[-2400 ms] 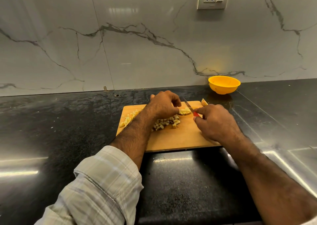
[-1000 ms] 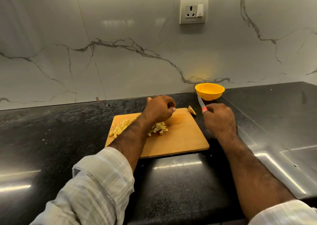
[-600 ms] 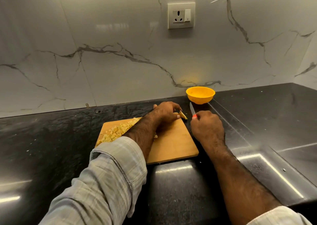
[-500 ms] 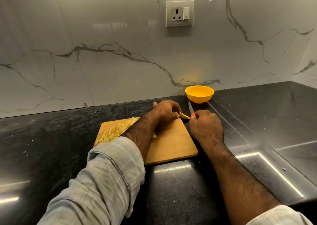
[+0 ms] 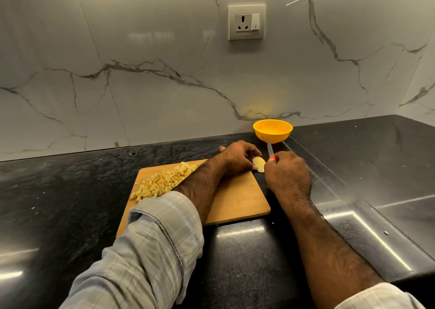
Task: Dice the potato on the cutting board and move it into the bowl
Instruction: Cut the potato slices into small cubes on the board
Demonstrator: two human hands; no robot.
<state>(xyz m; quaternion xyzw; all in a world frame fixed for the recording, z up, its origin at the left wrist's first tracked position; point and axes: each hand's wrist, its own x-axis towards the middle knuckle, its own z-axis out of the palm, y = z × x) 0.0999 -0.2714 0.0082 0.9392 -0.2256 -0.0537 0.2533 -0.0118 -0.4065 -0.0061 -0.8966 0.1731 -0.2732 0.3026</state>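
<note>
head view: left hand (image 5: pixel 237 158) holds potato piece (image 5: pixel 259 164), right hand (image 5: pixel 288 174) holds knife (image 5: pixel 269 149).

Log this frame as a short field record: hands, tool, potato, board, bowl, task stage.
left hand: pinches the potato piece at the cutting board's far right corner
right hand: grips the knife, blade pointing up and away
diced potato: piled on the board's left side
bowl: yellow, behind the board, looks empty
stage: last piece uncut, nothing moved yet

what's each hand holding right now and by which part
The right hand grips a knife by its red handle, blade pointing up and away. The left hand pinches a potato piece by its left end, at the cutting board corner.
</note>
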